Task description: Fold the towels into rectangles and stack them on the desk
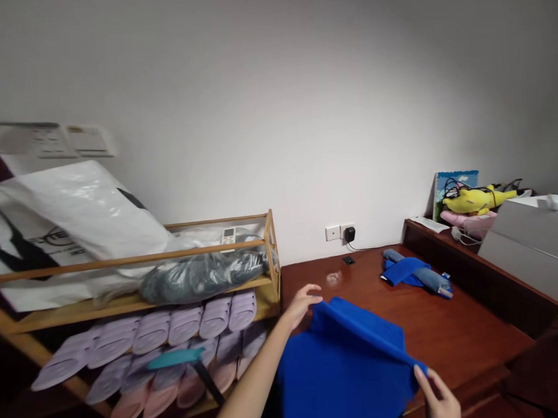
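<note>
A plain blue cloth [346,372], perhaps a garment, is spread between my hands at the bottom of the head view, its upper edge folded over. My left hand [300,308] is at its upper left corner, with the thumb side on the fabric and the index finger raised a little. On the right side, my right hand [437,394] pinches the cloth's edge between thumb and fingers. The cloth's lower part runs out of view. Farther back on the brown wooden surface [469,324] lies a rolled denim piece [430,279] with a blue cloth strip [404,270] around it.
To the left stands a wooden rack [272,246] with lilac slippers [214,316], a plastic-wrapped dark bundle [208,277] and a white bag [89,211]. A black plug [349,233] sits in the wall socket. At right are grey boxes [525,235] and a yellow plush toy [477,198].
</note>
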### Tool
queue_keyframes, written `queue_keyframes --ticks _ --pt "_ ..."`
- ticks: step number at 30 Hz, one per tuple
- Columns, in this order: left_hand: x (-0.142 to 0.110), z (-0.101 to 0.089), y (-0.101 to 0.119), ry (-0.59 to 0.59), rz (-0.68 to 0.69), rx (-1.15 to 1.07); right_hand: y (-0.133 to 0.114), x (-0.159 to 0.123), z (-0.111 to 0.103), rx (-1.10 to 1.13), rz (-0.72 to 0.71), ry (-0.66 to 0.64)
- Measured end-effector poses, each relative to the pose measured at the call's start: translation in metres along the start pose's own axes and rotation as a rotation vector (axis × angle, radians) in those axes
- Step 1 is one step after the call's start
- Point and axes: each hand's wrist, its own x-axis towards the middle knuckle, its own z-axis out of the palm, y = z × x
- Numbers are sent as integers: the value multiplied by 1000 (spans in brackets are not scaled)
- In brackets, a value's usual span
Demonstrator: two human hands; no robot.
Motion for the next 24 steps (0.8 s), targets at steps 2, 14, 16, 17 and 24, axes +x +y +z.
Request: queue_keyframes --ticks 2,14,16,17,24 --pt "-15 -17 27 13 85 -73 -32 17 6 99 -7 82" --pt "-74 -59 129 307 269 -183 -206 83 22 241 -272 -295" --pt "-75 -59 130 326 253 -216 -215 91 26 177 -287 -362" --pt "-75 -60 130 328 241 -231 -218 96 28 138 -291 -398" --pt "-67 -73 138 264 197 -269 -229 122 43 -19 -371 -425"
